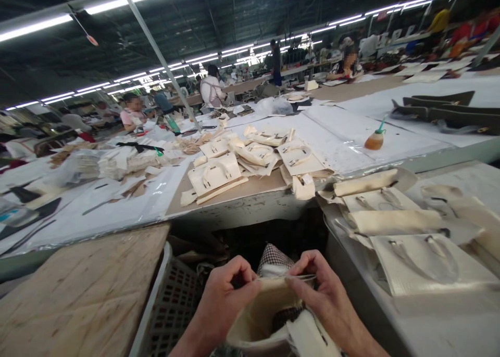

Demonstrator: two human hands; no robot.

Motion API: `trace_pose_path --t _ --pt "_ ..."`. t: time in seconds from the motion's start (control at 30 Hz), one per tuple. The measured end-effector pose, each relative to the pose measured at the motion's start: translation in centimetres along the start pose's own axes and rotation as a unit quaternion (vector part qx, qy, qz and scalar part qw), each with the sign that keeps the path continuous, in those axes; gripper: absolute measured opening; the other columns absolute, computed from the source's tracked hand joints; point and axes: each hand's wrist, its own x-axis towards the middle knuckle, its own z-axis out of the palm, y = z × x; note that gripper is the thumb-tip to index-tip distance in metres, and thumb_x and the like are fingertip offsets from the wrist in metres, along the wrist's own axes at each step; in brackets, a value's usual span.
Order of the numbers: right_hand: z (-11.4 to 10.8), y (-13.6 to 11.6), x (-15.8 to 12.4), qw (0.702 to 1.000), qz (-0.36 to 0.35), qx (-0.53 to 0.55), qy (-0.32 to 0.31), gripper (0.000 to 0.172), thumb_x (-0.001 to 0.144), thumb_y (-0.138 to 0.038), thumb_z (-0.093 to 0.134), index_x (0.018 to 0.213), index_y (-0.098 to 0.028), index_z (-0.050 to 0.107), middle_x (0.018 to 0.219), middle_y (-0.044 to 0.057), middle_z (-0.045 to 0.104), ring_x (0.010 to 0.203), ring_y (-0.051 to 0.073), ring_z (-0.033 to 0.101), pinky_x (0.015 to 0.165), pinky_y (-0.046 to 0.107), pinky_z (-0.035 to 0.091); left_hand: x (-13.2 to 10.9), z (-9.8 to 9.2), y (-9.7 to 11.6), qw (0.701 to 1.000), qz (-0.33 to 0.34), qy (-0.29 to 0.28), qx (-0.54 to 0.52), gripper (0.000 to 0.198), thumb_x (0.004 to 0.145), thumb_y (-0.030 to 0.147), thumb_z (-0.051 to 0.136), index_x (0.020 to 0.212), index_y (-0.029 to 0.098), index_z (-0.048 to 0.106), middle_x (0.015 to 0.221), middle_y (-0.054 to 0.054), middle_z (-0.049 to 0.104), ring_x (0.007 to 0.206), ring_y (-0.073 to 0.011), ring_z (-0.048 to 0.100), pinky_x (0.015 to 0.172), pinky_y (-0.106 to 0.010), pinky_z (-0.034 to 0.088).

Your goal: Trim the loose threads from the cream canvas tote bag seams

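A cream bag piece [269, 305], curved into an open loop, is held low in front of me. My left hand [230, 289] pinches its top edge between thumb and fingers. On the same edge, a little to the right, my right hand [318, 284] pinches with thumb and forefinger. A loose cream flap [314, 336] hangs beside my right wrist. Checked cloth [273, 255] shows just behind the edge, and a dark checked patch is visible inside the loop. The lower part of the piece runs out of view.
Cream handbag panels with handles [219, 172] lie piled on the worktable [242, 206]. More cream panels [422, 258] rest on the right-hand table. A glue bottle [375, 138] stands at back right. At left are a plastic crate [156, 294] and a wooden board [78, 289]. People work farther back.
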Motion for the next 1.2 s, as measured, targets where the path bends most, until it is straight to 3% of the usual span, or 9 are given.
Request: trace_pose_path --t 0.1,0.17,0.3,0.43,0.5,0.57,0.83,1.0,1.2 --pt "0.3 -0.2 0.1 1.0 0.002 0.022 0.002 0.019 0.086 -0.031 0.065 0.087 -0.023 0.049 0.084 -0.003 0.061 0.081 0.016 0.054 0.071 0.026 0.043 0.3 -0.3 -0.3 0.994 -0.053 -0.025 -0.095 0.016 0.074 0.023 0.068 0.072 0.018 0.052 0.067 0.004 0.058 0.061 -0.012 0.048 0.056 -0.021 0.038" --pt "0.4 -0.3 0.2 1.0 0.007 0.011 -0.003 0.019 0.087 -0.031 0.065 0.086 -0.023 0.048 0.082 -0.003 0.06 0.078 0.016 0.052 0.069 0.025 0.042 0.4 -0.7 -0.2 0.991 -0.05 -0.056 -0.108 0.015 0.075 0.021 0.066 0.087 0.018 0.059 0.07 0.004 0.057 0.064 -0.0126 0.051 0.058 -0.021 0.039" --pt "0.6 -0.6 0.4 1.0 0.012 -0.002 -0.012 0.018 0.087 -0.032 0.064 0.086 -0.023 0.049 0.082 -0.003 0.058 0.076 0.016 0.051 0.068 0.026 0.041 0.6 -1.1 0.9 0.987 0.072 -0.104 0.095 0.015 0.082 0.015 0.061 0.093 0.022 0.069 0.084 0.001 0.062 0.075 -0.0139 0.057 0.067 -0.022 0.04" --pt "1.0 -0.7 0.5 1.0 0.02 0.002 -0.02 0.022 0.087 -0.036 0.065 0.086 -0.022 0.048 0.081 -0.002 0.059 0.075 0.016 0.052 0.067 0.027 0.041 1.0 -0.1 1.3 0.905 0.207 -0.112 0.356 0.008 0.082 0.019 0.071 0.088 0.021 0.067 0.081 0.0 0.068 0.074 -0.0182 0.061 0.062 -0.026 0.036" --pt "1.0 -0.7 0.7 1.0 0.02 0.004 -0.013 0.024 0.085 -0.038 0.066 0.084 -0.022 0.048 0.079 -0.002 0.06 0.074 0.016 0.052 0.066 0.026 0.041 1.4 0.6 0.8 0.866 0.268 -0.108 0.407 0.004 0.087 0.02 0.067 0.084 0.02 0.064 0.073 0.0 0.068 0.067 -0.0184 0.06 0.056 -0.027 0.031" --pt "0.7 -0.8 0.9 1.0 0.02 0.003 -0.012 0.025 0.084 -0.037 0.068 0.083 -0.021 0.05 0.076 -0.003 0.06 0.071 0.014 0.051 0.065 0.025 0.041 1.9 0.9 0.2 0.859 0.302 -0.1 0.402 0.012 0.089 0.021 0.064 0.078 0.02 0.061 0.069 0.001 0.067 0.061 -0.0176 0.059 0.054 -0.028 0.029" --pt "-2.1 -2.3 1.6 0.987 0.059 -0.048 -0.139 0.027 0.081 -0.034 0.073 0.104 -0.019 0.074 0.088 0.001 0.073 0.08 0.02 0.063 0.07 0.026 0.047 2.9 0.5 0.1 0.873 0.26 -0.118 0.395 0.015 0.086 0.018 0.066 0.071 0.018 0.063 0.068 0.0 0.068 0.062 -0.0161 0.061 0.056 -0.026 0.031" --pt "-2.3 -3.0 2.1 0.979 0.044 -0.1 -0.173 0.028 0.087 -0.035 0.064 0.107 -0.022 0.077 0.09 0.0 0.076 0.083 0.023 0.067 0.077 0.029 0.052 2.8 0.4 0.5 0.878 0.246 -0.133 0.389 0.018 0.089 0.018 0.064 0.071 0.018 0.062 0.068 0.001 0.068 0.062 -0.0151 0.061 0.057 -0.026 0.032" --pt "-2.1 -3.1 2.3 0.979 -0.006 -0.124 -0.161 0.024 0.088 -0.035 0.061 0.091 -0.021 0.08 0.08 -0.002 0.075 0.073 0.02 0.066 0.068 0.024 0.052 2.9 0.3 0.8 0.879 0.226 -0.138 0.396 0.017 0.089 0.02 0.064 0.072 0.019 0.063 0.069 0.002 0.068 0.063 -0.0149 0.06 0.058 -0.026 0.031"
